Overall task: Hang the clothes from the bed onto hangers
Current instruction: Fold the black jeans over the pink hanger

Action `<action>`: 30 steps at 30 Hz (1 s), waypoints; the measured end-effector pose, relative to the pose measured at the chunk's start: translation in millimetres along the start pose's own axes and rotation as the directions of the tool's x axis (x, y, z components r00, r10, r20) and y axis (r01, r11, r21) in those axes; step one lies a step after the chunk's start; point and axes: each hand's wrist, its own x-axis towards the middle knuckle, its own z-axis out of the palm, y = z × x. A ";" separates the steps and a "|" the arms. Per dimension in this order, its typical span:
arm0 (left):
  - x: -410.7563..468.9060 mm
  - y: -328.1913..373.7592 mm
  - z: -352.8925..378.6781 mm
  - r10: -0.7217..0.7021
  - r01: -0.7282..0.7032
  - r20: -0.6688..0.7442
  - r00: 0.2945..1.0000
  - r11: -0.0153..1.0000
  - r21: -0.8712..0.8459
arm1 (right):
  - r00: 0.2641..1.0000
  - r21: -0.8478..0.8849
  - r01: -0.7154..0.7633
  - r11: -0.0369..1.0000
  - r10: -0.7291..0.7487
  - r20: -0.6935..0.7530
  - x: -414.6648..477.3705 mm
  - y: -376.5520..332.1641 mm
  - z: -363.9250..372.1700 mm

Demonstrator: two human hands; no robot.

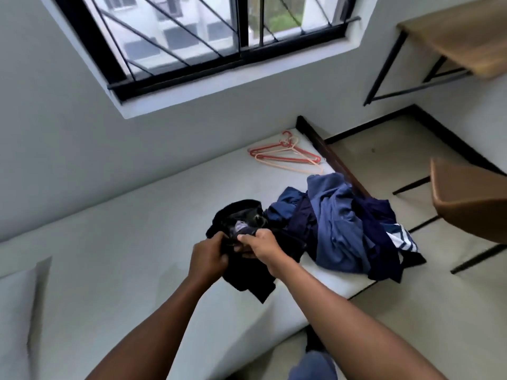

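Note:
A black garment (244, 218) is lifted a little above the white bed (123, 229). My left hand (210, 255) and my right hand (259, 245) both grip its bunched edge, close together, fingers curled into the cloth. To the right lies a heap of blue and navy clothes (345, 226), with a striped white piece at its right end. Red and pink hangers (288, 154) lie flat on the far corner of the bed, apart from the heap.
A white pillow (19, 311) is at the lower left. A barred window (205, 42) is in the wall behind the bed. A wooden desk (466, 31) and a brown chair (472, 201) stand on the floor to the right.

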 end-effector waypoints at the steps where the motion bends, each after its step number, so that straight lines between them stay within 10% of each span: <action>1: -2.2 0.3 -8.5 0.044 -0.044 0.006 0.999 0.999 -0.026 | 0.998 0.019 0.018 1.000 -0.017 -0.054 -11.4 2.3 4.3; 13: -49.4 134.9 -102.4 0.368 -0.365 -0.036 0.929 0.897 -0.250 | 0.891 -0.188 0.368 0.911 -0.403 -0.210 -166.6 -8.9 13.3; 22: -163.4 218.2 -146.2 0.520 -0.580 -0.257 0.815 0.731 -0.361 | 0.510 -0.619 0.452 0.643 -0.755 -0.412 -294.7 -29.1 -22.6; 30: -289.9 217.6 -162.7 0.562 -0.664 -0.409 0.719 0.383 -0.642 | 0.566 -0.530 0.556 0.641 -0.758 -0.324 -421.5 -35.7 -40.8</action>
